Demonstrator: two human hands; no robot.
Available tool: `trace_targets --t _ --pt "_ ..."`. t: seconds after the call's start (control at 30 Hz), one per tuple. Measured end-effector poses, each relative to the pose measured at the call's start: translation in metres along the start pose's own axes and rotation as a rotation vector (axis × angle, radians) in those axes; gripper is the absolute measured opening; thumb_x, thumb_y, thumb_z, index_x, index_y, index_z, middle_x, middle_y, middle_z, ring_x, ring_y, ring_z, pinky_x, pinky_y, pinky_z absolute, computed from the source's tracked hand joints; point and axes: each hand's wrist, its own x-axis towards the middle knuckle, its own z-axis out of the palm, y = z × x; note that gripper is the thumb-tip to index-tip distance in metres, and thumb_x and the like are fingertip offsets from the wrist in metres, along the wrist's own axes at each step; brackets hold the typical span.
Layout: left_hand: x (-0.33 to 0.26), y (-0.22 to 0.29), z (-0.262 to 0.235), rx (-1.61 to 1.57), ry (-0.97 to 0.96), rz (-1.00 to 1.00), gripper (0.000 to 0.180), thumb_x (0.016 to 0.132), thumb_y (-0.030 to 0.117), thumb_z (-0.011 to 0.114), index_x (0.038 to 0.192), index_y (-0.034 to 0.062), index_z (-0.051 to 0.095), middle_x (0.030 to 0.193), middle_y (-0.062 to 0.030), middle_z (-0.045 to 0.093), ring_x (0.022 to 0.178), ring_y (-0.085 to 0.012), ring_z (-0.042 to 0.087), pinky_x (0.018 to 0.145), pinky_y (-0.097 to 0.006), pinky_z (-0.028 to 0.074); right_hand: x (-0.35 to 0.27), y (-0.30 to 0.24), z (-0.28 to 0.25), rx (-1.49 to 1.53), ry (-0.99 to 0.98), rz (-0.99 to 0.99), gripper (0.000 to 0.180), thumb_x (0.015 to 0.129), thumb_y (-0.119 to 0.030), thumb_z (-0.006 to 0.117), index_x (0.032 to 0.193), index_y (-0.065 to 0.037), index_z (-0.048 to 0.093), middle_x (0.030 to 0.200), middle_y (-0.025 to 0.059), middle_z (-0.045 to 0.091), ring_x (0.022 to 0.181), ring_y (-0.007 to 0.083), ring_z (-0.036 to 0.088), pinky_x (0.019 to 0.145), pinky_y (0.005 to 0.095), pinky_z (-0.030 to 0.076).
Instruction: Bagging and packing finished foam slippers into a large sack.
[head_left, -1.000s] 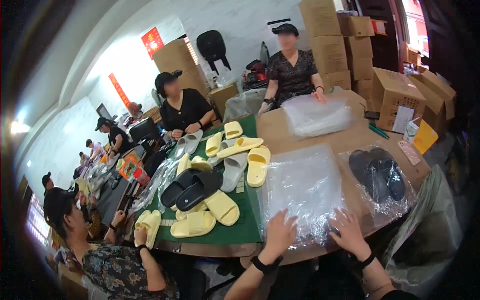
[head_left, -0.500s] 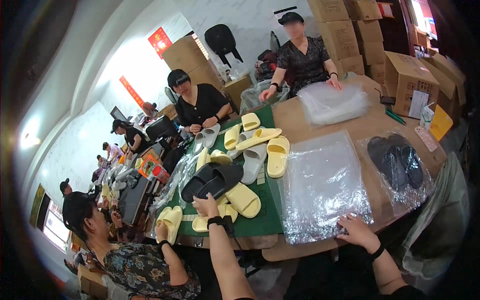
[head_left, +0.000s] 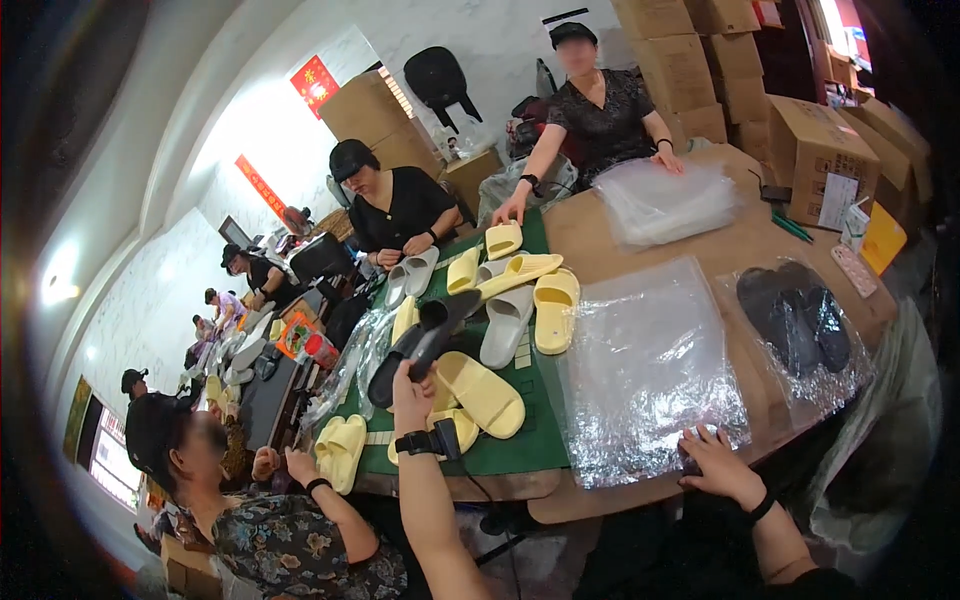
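My left hand (head_left: 412,397) is closed on a pair of black slippers (head_left: 436,345), which it holds tilted above the green mat (head_left: 540,420). Yellow slippers (head_left: 480,392) and grey slippers (head_left: 507,326) lie around that pair on the mat. My right hand (head_left: 718,465) rests with fingers spread on the near right corner of a stack of clear plastic bags (head_left: 650,360). To the right of the stack, dark slippers (head_left: 793,318) lie inside a clear bag.
Across the table a person's hand (head_left: 513,204) touches a yellow slipper (head_left: 503,238), beside more clear bags (head_left: 665,205). Another person sits close at my left near yellow slippers (head_left: 341,452). An open cardboard box (head_left: 820,150), green pen-like tools (head_left: 791,227) and a phone (head_left: 853,271) are at the right.
My left hand has raised and tipped the black slippers more upright. The person across has reached to a yellow slipper. The person at my left has let go of the yellow pair.
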Motion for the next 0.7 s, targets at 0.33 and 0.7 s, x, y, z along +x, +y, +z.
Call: trace_targets --t 0.33,0.7 --pt "-0.094 0.012 0.119 -0.358 -0.210 0.402 0.022 0.089 0.022 0.053 0.088 0.0004 0.055 0.088 -0.0148 0.066 0.043 -0.0075 0.034 0.039 -0.022 0.025 -0.001 0.002 0.004 0.021 0.018 -0.016 0.070 0.079 -0.037 0.068 0.134 -0.004 0.040 0.142 0.0140 0.038 0.136 0.0361 0.025 0.110 0.0557 0.018" --pt "-0.223 -0.105 0.223 -0.228 -0.224 0.195 0.025 0.095 0.021 0.046 0.112 0.0036 0.046 0.089 -0.0139 0.064 0.047 -0.0072 0.040 0.038 -0.019 0.028 0.001 0.002 0.008 -0.041 0.061 -0.014 0.071 0.079 -0.037 0.068 0.135 -0.006 0.040 0.143 0.0132 0.038 0.137 0.0338 0.025 0.109 0.0581 0.019"
